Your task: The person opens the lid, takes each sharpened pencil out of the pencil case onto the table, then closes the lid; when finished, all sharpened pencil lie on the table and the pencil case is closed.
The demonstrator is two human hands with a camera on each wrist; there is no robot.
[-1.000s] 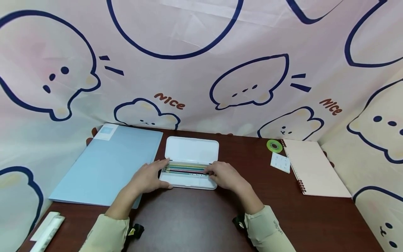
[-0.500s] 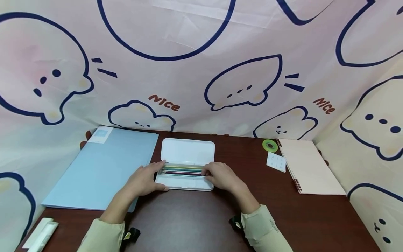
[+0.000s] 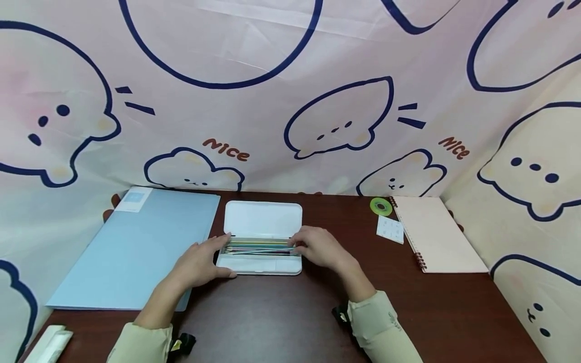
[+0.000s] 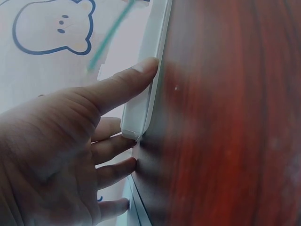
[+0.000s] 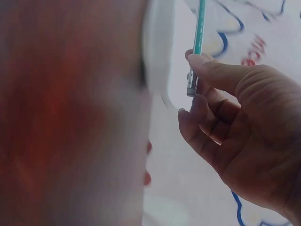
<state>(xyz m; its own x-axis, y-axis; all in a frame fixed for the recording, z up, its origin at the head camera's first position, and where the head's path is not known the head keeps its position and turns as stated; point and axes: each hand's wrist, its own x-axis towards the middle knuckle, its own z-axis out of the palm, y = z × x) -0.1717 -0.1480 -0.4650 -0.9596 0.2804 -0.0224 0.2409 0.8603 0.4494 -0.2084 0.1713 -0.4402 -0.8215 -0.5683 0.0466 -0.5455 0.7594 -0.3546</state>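
Pencil case: a white pencil case [image 3: 259, 257] lies open in the middle of the dark wooden table [image 3: 281, 322], its lid [image 3: 264, 220] folded back flat toward the curtain. The tray sits nearest the person.

Pencils: a row of coloured pencils [image 3: 256, 246] lies lengthwise in the back half of the tray, running left to right.

Left hand: the left hand [image 3: 199, 262] rests at the left end of the case. The thumb lies straight along the near wall, and the other fingers stretch out against the left corner, as the left wrist view shows [image 4: 70, 155]. The fingers are straight, pressing the case and curled round nothing.

Right hand: the right hand [image 3: 317, 248] is at the right end of the pencil row. In the right wrist view [image 5: 235, 127] the thumb and forefinger pinch a green pencil [image 5: 199, 28] near its metal ferrule; the other fingers are curled in loosely below it.

Folder: a pale blue folder [image 3: 136, 247] lies flat to the left of the case, its edge just beside the left hand.

Notebook: a cream spiral notebook [image 3: 438, 234] lies well to the right, near the table's far right corner.

Tape roll: a green tape roll [image 3: 380, 206] sits just beside the notebook's top left corner, with a small white card [image 3: 390, 229] below it.

White object: a white item [image 3: 47, 345] shows at the table's near left corner; I cannot tell what it is.

Backdrop: a pink cartoon-print curtain [image 3: 290, 91] hangs behind the table.
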